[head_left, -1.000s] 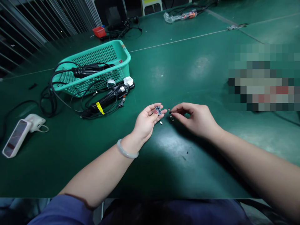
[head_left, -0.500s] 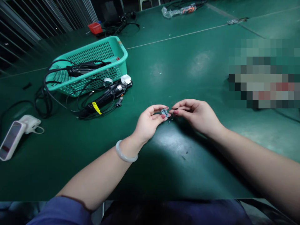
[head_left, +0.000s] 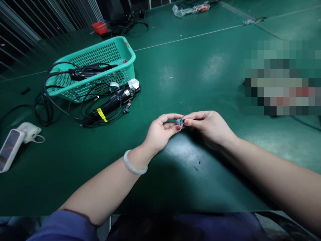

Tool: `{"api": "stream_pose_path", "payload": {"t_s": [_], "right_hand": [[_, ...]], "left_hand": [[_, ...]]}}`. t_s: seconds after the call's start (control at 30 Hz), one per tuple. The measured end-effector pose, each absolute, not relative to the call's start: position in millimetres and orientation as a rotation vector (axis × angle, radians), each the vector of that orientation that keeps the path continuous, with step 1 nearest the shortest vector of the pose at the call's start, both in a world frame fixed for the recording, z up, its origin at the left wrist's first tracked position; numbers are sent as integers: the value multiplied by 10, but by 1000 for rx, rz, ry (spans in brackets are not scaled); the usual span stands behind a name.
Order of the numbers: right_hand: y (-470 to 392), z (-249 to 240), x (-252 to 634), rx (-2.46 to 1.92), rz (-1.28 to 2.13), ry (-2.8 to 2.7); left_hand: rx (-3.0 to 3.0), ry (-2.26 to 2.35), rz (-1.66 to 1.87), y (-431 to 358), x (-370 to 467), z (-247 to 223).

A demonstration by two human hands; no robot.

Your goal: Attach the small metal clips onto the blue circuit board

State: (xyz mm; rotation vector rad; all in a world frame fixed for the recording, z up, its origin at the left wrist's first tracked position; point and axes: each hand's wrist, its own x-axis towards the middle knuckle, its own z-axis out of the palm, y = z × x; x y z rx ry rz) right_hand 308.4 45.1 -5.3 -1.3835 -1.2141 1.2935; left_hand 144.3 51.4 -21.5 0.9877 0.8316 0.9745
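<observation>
A small grey plastic part (head_left: 179, 123) with a moulded, uneven surface is pinched between the thumb and fingers of my left hand (head_left: 159, 134). My right hand (head_left: 214, 129) meets it from the other side, thumb and forefinger closed on a tiny black piece (head_left: 184, 121) that touches or nearly touches the grey part. The fingertips cover most of the black piece, so its kind does not show. Both hands are held just above the green table (head_left: 155, 174). Tiny dark bits (head_left: 199, 162) lie on the table nearer to me.
At the left, a green plastic basket (head_left: 92, 82) holds black corded devices. In front of it lies another black device (head_left: 110, 107) with a yellow tag and cables. A phone-like white device (head_left: 11, 147) is at far left, a red box (head_left: 100, 28) behind. A blurred-out patch (head_left: 283, 83) covers the right.
My right fingers have moved left and down, bringing the black piece up to the grey part. My left hand has turned the grey part and shifted slightly right.
</observation>
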Motion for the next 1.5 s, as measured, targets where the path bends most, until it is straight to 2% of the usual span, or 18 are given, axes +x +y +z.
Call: {"api": "stream_pose_path", "payload": {"t_s": [0.47,0.63,0.7,0.9,1.03,1.17,1.5], "right_hand": [[415,-61,3000,-1372,1039,-1351],[441,-36,3024,-1281,1384,-1259],[457,-29,3062,-1260,1423,-1266],[549,-143,3194,-1412,1062,-1407],[588,-233,3219,-1560,677,-1722],[627,-291,3185,-1546,451,-1941],[795,-366,3161,-1576,314,-2085]], "left_hand": [[860,807,973,494,1450,-271],[802,770,932,495,1436,-250],[777,753,913,494,1437,-219],[634,864,1003,547,1438,-167],[614,953,1077,582,1437,-161],[660,993,1079,571,1445,-145],[739,1039,1009,532,1463,-144]]}}
